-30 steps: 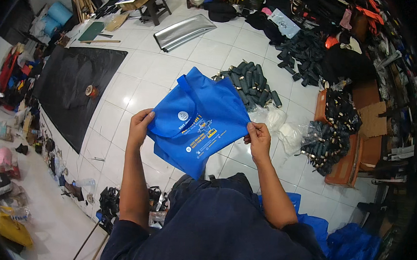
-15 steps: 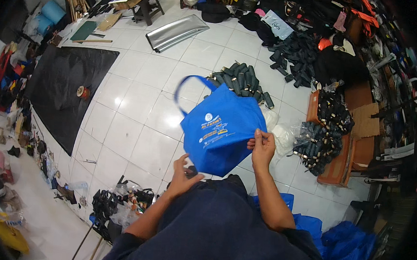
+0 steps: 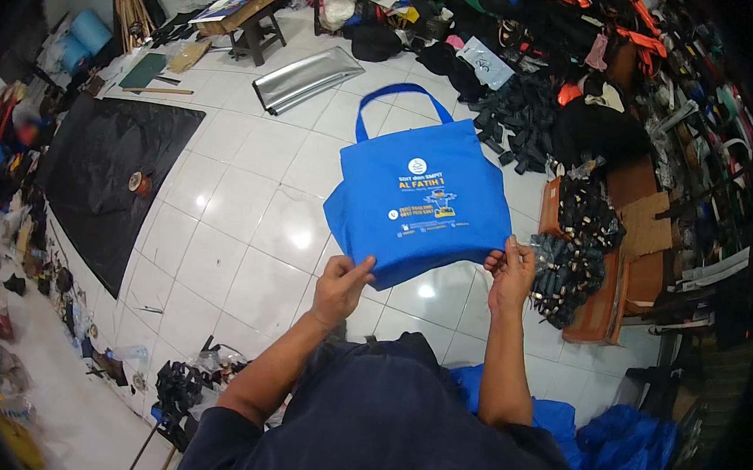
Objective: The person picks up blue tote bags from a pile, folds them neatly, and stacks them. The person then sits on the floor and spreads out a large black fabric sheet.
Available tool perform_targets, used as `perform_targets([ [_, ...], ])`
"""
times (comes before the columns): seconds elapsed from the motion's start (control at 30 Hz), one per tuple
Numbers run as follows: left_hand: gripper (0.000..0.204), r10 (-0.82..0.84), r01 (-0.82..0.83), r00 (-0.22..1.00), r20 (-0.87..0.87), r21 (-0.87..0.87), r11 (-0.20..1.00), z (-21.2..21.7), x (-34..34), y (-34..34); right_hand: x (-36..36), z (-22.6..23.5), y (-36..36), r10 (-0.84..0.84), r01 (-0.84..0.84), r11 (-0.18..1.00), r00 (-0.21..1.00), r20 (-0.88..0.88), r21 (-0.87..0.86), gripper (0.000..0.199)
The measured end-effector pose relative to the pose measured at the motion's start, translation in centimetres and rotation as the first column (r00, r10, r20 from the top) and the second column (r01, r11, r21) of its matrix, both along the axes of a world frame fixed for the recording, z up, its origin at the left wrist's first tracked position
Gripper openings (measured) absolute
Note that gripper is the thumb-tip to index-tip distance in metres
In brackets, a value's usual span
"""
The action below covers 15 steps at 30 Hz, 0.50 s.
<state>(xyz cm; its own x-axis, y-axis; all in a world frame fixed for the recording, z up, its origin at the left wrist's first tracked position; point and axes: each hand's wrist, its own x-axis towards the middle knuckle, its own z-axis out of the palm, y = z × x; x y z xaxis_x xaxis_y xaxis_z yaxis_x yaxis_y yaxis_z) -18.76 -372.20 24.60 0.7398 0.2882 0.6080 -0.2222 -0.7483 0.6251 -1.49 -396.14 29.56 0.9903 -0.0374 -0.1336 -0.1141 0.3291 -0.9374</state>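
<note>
A blue cloth tote bag [image 3: 371, 187] with white and orange print hangs spread out in front of me, its loop handle pointing away. At its near left corner, the fingers and thumb of my left hand [image 3: 340, 292] pinch the fabric. My right hand [image 3: 511, 272] grips the near right corner, fingers curled against the thumb. The bag's printed side faces up, and its underside is hidden. Much of the tiled floor beneath it is covered from sight.
A black sheet [image 3: 118, 182] lies at left with a small spool [image 3: 140, 183] on it. Folded silver sheeting [image 3: 309, 80] rests beyond the bag. Dark rolled pieces [image 3: 525, 114] are heaped at far right, near an orange-brown box [image 3: 593, 316]. Blue fabric [image 3: 623, 453] lies at lower right.
The bag has turned upright and spread flatter, its handle swinging right and away. My left hand has moved up onto its corner; my right hand has shifted right with the other corner.
</note>
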Motion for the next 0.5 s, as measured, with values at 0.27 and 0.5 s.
perform_targets([
  [0.27, 0.041, -0.081, 0.081, 0.997, -0.005, 0.022, 0.996, 1.1, -1.5, 1.3, -1.1, 1.4, -0.7, -0.022, 0.017, 0.999, 0.991, 0.129, 0.039, 0.018],
  [0.5, 0.065, 0.153, -0.454, 0.845, -0.513, -0.534, 0.714, -6.6, 3.6, 5.1, -2.5, 4.1, -0.4, 0.192, -0.106, 0.961, 0.921, 0.338, -0.257, 0.014],
])
